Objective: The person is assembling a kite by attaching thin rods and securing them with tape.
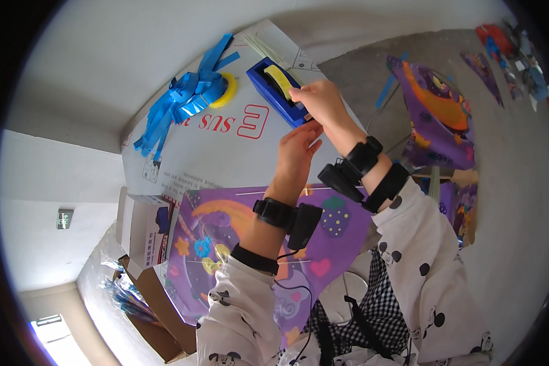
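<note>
A blue tape dispenser (261, 77) with a roll of yellowish tape (279, 81) stands on the white printed board of the tabletop (195, 155). Over its near right end is my right hand (324, 105), thumb by the tape roll and the other fingers curled at the dispenser's side, partly hidden. My left hand (296, 152) is just below, fingers stretched out toward the dispenser's near end. Whether a strip of tape lies between the fingertips is too small to make out. Nearer to me, a purple printed sheet (341, 235) with thin pale rods lies under my forearms.
A bundle of blue ribbon strips (189, 94) and a yellow ring roll (228, 91) lie at the far left. Pale thin sticks (265, 50) are behind the dispenser. A white box (145, 232) and an open carton (158, 311) stand left; another purple printed piece (436, 116) is at right.
</note>
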Motion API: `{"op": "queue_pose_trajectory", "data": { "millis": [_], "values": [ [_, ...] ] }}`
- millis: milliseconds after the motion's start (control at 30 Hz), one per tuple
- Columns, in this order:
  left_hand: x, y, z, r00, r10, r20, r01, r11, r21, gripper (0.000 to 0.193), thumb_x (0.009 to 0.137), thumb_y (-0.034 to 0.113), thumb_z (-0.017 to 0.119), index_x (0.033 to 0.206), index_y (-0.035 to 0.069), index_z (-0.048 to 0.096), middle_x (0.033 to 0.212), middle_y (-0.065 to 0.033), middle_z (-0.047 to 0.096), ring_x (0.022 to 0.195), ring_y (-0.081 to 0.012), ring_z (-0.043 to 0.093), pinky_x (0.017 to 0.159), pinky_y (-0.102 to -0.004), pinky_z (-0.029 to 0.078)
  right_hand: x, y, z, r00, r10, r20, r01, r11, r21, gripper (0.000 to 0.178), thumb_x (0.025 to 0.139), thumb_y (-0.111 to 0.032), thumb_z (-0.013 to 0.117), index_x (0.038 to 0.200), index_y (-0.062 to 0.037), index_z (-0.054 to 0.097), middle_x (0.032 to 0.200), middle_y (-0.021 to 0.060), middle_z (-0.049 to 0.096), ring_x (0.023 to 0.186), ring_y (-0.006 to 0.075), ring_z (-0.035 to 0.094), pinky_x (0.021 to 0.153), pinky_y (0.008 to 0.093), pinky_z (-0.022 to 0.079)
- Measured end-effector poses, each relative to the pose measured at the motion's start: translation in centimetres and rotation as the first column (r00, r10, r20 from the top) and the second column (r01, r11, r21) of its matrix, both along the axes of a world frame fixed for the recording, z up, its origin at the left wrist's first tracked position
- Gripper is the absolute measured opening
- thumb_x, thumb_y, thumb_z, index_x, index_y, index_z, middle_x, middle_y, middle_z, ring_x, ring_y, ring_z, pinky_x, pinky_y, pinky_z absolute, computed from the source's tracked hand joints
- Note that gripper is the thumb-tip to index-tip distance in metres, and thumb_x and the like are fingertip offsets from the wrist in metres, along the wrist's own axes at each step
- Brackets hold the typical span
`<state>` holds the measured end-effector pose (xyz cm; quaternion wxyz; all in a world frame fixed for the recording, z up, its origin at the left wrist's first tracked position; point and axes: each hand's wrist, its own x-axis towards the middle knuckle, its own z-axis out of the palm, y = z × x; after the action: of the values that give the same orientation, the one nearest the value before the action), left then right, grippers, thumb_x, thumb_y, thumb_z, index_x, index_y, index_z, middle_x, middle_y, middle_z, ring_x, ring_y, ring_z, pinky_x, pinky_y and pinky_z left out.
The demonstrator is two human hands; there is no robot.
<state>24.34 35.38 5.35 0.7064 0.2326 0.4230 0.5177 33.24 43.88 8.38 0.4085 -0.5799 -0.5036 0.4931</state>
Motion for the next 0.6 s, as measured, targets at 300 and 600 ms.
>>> {"op": "queue_pose_trajectory", "data": {
  "millis": [300, 600],
  "values": [
    [-0.3, 0.2, -1.0, 0.996, 0.067, 0.05, -0.067, 0.998, 0.007, 0.031, 0.089, 0.007, 0.046, 0.114, -0.004, 0.06, 0.113, -0.0094, 0.063, 0.108, -0.0192, 0.057, 0.091, -0.0332, 0.043, 8.0, -11.5, 1.2, 0.993, 0.063, -0.102, -0.057, 0.997, 0.06, 0.032, 0.082, -0.029, 0.071, 0.081, 0.0022, 0.066, 0.076, 0.0057, 0.065, 0.069, 0.0094, 0.058, 0.062, 0.0257, 0.043],
    [0.2, 0.3, -0.8, 0.989, 0.14, 0.055, -0.137, 0.989, -0.047, 0.031, 0.091, 0.021, 0.049, 0.108, -0.002, 0.062, 0.11, -0.0097, 0.066, 0.104, -0.0201, 0.059, 0.09, -0.0323, 0.044, 16.9, -25.9, 4.6, 0.993, 0.031, -0.114, -0.058, 0.968, -0.244, 0.014, 0.089, -0.014, 0.064, 0.087, -0.0002, 0.063, 0.09, 0.0029, 0.065, 0.085, 0.0097, 0.058, 0.077, 0.0259, 0.045]
  ]
}}
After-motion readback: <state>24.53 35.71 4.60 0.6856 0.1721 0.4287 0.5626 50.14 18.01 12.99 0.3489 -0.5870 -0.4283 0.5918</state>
